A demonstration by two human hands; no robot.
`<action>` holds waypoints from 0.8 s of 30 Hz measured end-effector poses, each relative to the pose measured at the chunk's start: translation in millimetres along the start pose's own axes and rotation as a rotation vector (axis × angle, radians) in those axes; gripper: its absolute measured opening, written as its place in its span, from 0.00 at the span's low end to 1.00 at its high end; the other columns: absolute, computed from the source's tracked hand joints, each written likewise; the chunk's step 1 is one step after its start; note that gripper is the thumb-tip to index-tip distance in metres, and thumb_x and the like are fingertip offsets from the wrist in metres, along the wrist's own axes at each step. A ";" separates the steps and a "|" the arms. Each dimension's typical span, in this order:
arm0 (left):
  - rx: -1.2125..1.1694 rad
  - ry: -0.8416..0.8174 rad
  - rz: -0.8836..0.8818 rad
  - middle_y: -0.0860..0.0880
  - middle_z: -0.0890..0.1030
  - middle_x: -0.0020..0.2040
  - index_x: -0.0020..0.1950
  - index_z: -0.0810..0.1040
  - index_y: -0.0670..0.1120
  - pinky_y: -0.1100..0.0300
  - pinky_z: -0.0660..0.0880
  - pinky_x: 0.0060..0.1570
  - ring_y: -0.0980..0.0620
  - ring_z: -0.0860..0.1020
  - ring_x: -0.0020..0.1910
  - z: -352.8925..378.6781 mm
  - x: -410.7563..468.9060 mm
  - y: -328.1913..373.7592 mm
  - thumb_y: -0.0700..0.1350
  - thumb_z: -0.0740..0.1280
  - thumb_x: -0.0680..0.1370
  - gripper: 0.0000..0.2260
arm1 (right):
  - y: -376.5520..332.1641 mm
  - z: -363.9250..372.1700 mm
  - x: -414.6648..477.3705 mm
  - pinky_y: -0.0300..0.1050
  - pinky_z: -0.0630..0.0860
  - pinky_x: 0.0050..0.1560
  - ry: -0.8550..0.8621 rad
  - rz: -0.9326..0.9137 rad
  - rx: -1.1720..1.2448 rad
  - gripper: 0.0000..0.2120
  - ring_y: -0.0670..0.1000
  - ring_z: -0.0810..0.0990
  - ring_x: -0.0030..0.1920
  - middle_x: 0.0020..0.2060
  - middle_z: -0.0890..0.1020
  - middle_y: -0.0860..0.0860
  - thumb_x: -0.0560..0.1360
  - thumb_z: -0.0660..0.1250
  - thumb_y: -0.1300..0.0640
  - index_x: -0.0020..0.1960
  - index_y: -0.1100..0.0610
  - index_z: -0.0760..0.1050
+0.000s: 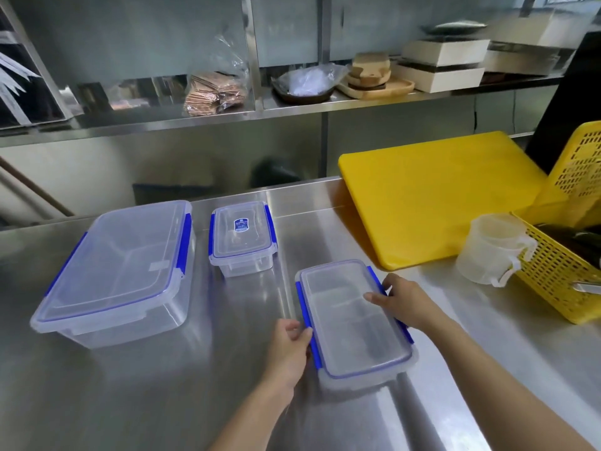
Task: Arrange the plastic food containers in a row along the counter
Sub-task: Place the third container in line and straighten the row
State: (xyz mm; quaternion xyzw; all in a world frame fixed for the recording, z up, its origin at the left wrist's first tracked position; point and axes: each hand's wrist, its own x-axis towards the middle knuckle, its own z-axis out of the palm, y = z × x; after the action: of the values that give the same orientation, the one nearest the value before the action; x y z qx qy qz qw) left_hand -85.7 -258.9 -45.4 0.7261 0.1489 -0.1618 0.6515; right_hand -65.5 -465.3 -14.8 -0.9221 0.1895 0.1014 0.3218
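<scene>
Held box: a clear plastic food box (354,320) with a shut lid and blue clips along both long sides — it lies near the front edge of the worktop (130,385), towards the middle, its long sides running away from the person and slanting a little to the left.
Left hand: the left hand (289,349) grips the box's left long side, thumb on the lid's rim, fingers curled over the blue clip.
Right hand: the right hand (401,304) holds the right long side further back, thumb laid on the lid, fingers folded down over the edge.
Contact with the worktop: I cannot tell whether the held box rests on the steel or is lifted just clear of it.
Small box: a smaller clear box (242,242) with blue clips and a dark label on its lid stands behind and left of the held one, apart from it.
Large box: a big clear box (120,271) with blue clips sits on the left part of the worktop, just beside the small box but not touching.
Cutting board: a yellow board (435,193) lies flat towards the back right corner.
Jug: a cloudy plastic measuring jug (491,249) stands at the board's front right corner — its handle touches the yellow basket.
Basket: a yellow perforated basket (559,278) stands at the right edge with dark items inside that are too unclear to name.
Shelf: a steel shelf (195,120) above the back edge carries bagged goods, wooden boards and pale boxes.
</scene>
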 end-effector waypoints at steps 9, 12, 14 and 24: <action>0.724 -0.355 0.420 0.59 0.29 0.74 0.71 0.30 0.60 0.54 0.41 0.75 0.59 0.30 0.73 0.9 -11.6 -8.0 0.65 0.74 0.59 0.60 | 30.4 -13.5 -13.3 0.54 0.57 0.74 -0.460 -0.290 -0.114 0.60 0.54 0.42 0.77 0.75 0.32 0.48 0.60 0.77 0.40 0.74 0.39 0.34; 1.056 -0.350 0.430 0.55 0.23 0.71 0.71 0.27 0.56 0.54 0.33 0.73 0.54 0.24 0.70 8.8 -11.8 -10.9 0.67 0.71 0.62 0.58 | 33.2 -12.8 -13.9 0.52 0.57 0.75 -0.564 -0.307 -0.288 0.63 0.53 0.42 0.77 0.73 0.27 0.45 0.59 0.78 0.41 0.72 0.39 0.29; 1.102 -0.328 0.454 0.53 0.24 0.72 0.74 0.32 0.57 0.53 0.31 0.72 0.52 0.24 0.70 12.3 -8.8 -9.0 0.67 0.68 0.65 0.53 | 33.8 -10.8 -7.4 0.53 0.57 0.74 -0.542 -0.324 -0.338 0.63 0.55 0.43 0.77 0.73 0.28 0.45 0.59 0.77 0.40 0.72 0.38 0.29; 1.231 -0.315 0.393 0.52 0.26 0.74 0.74 0.34 0.58 0.50 0.35 0.75 0.51 0.27 0.73 21.1 57.7 29.1 0.69 0.65 0.66 0.50 | 16.6 -20.3 66.6 0.53 0.55 0.75 -0.469 -0.359 -0.275 0.62 0.54 0.41 0.77 0.74 0.31 0.45 0.57 0.78 0.39 0.74 0.40 0.35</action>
State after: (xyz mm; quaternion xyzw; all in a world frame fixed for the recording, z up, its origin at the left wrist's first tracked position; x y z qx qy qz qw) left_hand -22.0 -282.7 -46.1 0.9469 -0.2030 -0.1996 0.1494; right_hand -10.5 -509.0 -28.9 -0.9270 -0.0712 0.2773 0.2421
